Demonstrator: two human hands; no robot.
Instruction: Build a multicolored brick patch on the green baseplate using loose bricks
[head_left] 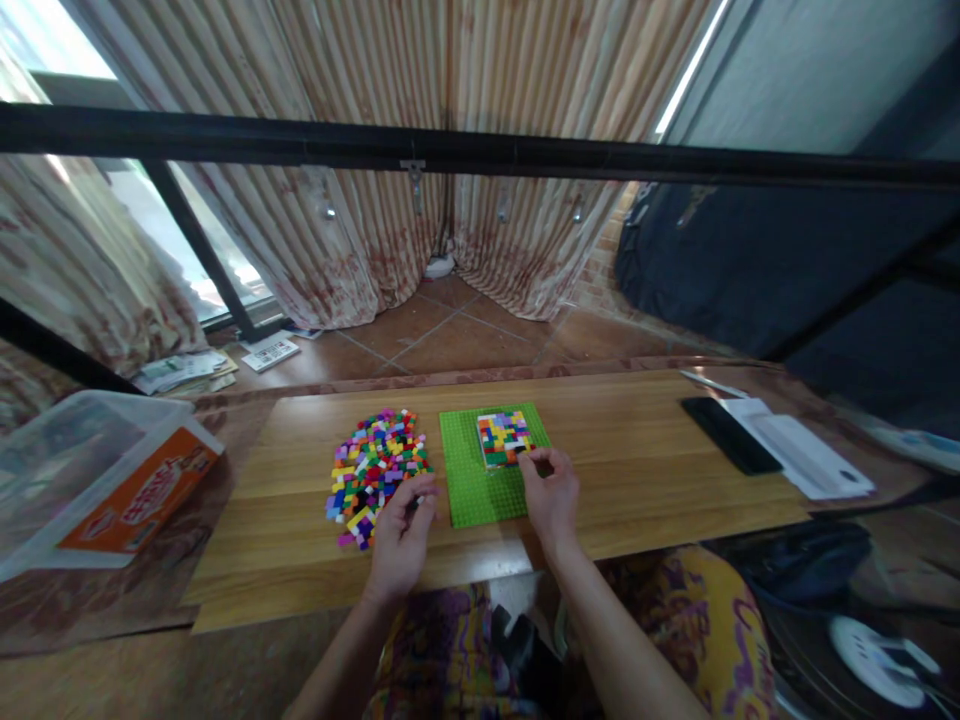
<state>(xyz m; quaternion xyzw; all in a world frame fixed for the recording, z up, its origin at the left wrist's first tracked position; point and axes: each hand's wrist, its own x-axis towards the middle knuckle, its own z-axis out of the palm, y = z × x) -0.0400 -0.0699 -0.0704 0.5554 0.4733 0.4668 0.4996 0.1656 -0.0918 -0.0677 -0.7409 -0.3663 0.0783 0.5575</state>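
Note:
On a green studded baseplate (469,490) stands a square block built of toy bricks (502,435), its top a patchwork of many colours with white along its left side. My right hand (551,490) is at the block's near right corner, thumb and forefinger pinched there. What lies between those fingertips is too small to tell. A loose heap of small coloured bricks (375,460) lies left of the baseplate. My left hand (403,535) hovers at the heap's near right edge with curled fingers, thumb close to forefinger; anything it holds cannot be made out.
A wooden tabletop (637,430) carries all this. At its right end lie a black phone-like slab (729,435) and a white box (806,455). A clear plastic bin (97,480) with an orange label stands left. A black bar (480,150) crosses beyond the table.

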